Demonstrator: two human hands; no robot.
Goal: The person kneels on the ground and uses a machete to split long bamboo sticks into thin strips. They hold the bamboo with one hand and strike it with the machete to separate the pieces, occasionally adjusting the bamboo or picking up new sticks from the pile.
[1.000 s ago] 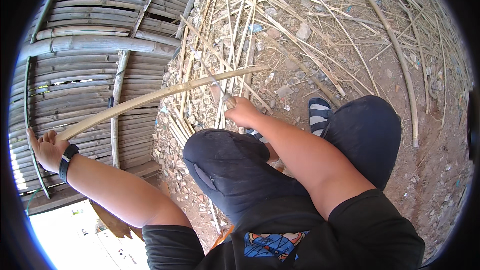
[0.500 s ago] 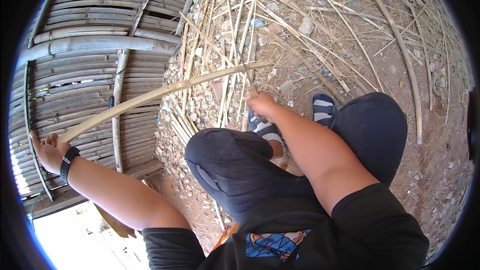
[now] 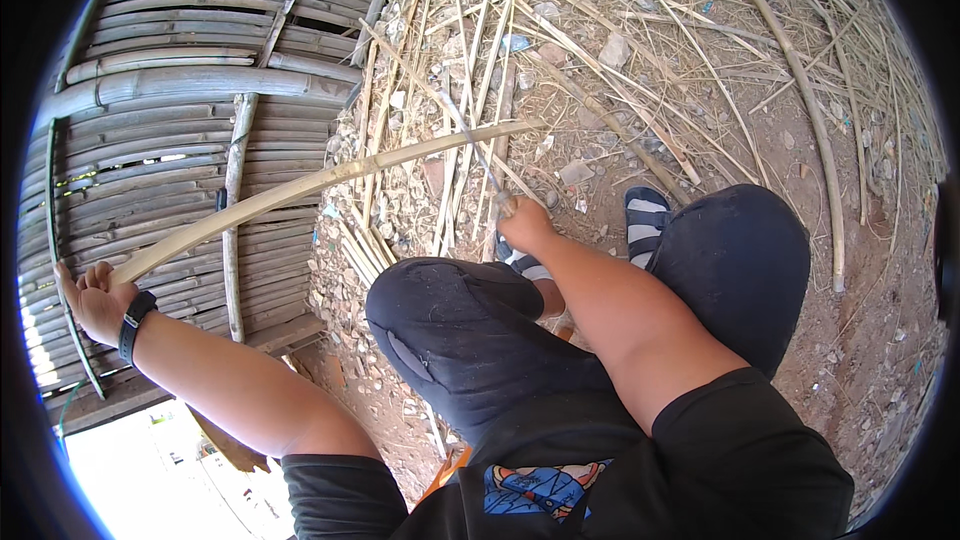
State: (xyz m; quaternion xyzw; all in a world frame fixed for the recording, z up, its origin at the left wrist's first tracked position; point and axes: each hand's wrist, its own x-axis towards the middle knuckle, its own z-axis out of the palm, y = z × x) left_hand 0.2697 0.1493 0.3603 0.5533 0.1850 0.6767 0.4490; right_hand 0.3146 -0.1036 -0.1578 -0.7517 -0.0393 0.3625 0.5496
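My left hand (image 3: 92, 300), with a dark band on the wrist, is closed on the near end of a long pale bamboo strip (image 3: 275, 198). The strip slants away to the right, and its far end hangs over the littered ground in front of my feet. In my right hand (image 3: 527, 227) is the handle of a long, thin-bladed knife (image 3: 485, 165). Its dark blade points up and to the left, crossing the strip close to the far end. Whether the edge bites into the bamboo cannot be made out.
To the left stands a bamboo slat wall (image 3: 180, 140). Split bamboo strips (image 3: 485, 50) and stones lie scattered ahead of me. A long pole (image 3: 815, 130) rests on the dirt at the right. My bent knees (image 3: 450, 310) and sandalled feet (image 3: 645, 215) are below the knife.
The knife has turned a little, its blade now leaning further left across the strip. My right hand has shifted slightly downward; my left hand keeps its hold on the bamboo.
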